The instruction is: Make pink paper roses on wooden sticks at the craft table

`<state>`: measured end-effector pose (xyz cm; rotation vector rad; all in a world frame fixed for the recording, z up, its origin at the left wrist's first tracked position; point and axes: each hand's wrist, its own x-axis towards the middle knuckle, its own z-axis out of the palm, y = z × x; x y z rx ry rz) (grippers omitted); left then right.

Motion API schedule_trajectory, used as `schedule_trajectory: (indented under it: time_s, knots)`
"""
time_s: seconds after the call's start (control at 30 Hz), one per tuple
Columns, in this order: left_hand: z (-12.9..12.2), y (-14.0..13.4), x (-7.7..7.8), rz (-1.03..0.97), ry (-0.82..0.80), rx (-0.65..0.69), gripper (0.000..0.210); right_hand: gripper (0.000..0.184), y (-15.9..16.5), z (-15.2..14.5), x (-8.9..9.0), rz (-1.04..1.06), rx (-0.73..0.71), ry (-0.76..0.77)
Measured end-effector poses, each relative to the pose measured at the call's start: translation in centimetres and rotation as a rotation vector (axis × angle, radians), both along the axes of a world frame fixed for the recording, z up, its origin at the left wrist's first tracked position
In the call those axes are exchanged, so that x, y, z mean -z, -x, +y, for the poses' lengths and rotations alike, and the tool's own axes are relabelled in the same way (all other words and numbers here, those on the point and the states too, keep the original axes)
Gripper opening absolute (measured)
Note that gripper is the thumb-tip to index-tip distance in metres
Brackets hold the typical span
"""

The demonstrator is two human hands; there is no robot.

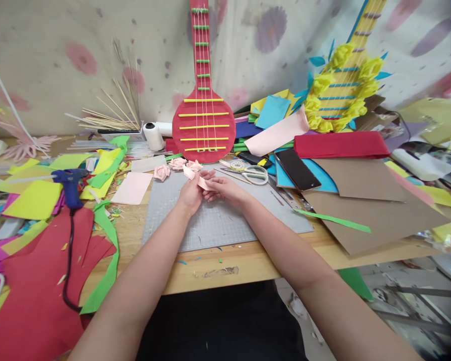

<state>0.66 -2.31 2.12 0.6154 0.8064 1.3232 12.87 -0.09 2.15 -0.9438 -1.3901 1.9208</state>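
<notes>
Between my two hands is a pale pink paper strip [190,173], held above the grey cutting mat [225,220]. My left hand [192,194] is closed on the strip's left part. The fingers of my right hand [225,189] pinch its right end, partly hiding it. Just beyond my left hand lie several pink paper roses [162,172] at the mat's far edge. White-handled scissors [256,174] rest to the right of my right hand. A pink paper sheet [132,188] lies left of the mat.
A red paper-covered lute [203,123] stands against the back wall, and a yellow one [340,93] with paper flowers leans at right. A blue glue gun [70,188] stands among paper scraps at left. A phone [297,169] lies on blue sheets near brown cardboard [376,215].
</notes>
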Motion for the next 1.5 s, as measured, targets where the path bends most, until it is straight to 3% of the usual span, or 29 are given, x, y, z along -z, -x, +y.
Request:
schedule_trajectory:
  time_s: [0.53, 0.73, 0.83, 1.0, 1.13, 1.37, 1.5]
  knots:
    - [-0.1, -0.8, 0.1, 0.001, -0.005, -0.059, 0.013, 0.022, 0.6, 0.1, 0.5, 0.029, 0.099, 0.032]
    - [0.1, -0.4, 0.3, 0.039, -0.012, -0.142, 0.009, 0.026, 0.8, 0.1, 0.5, 0.043, 0.281, -0.044]
    - [0.2, -0.2, 0.3, 0.022, -0.001, -0.150, 0.012, 0.033, 0.7, 0.4, 0.9, 0.051, 0.305, -0.095]
    - [0.2, -0.2, 0.3, 0.004, -0.004, -0.157, 0.014, 0.053, 1.1, 0.6, 2.0, -0.037, 0.326, -0.349]
    - [0.3, -0.3, 0.5, -0.007, -0.023, -0.141, 0.018, 0.048, 1.4, 0.8, 2.5, -0.111, 0.408, -0.484]
    - [0.2, -0.2, 0.5, -0.050, 0.019, -0.116, 0.023, 0.045, 1.2, 1.1, 2.6, -0.142, 0.418, -0.521]
    - [0.2, -0.1, 0.4, -0.043, 0.032, -0.108, 0.024, 0.048, 1.2, 1.0, 2.2, -0.025, 0.430, -0.440]
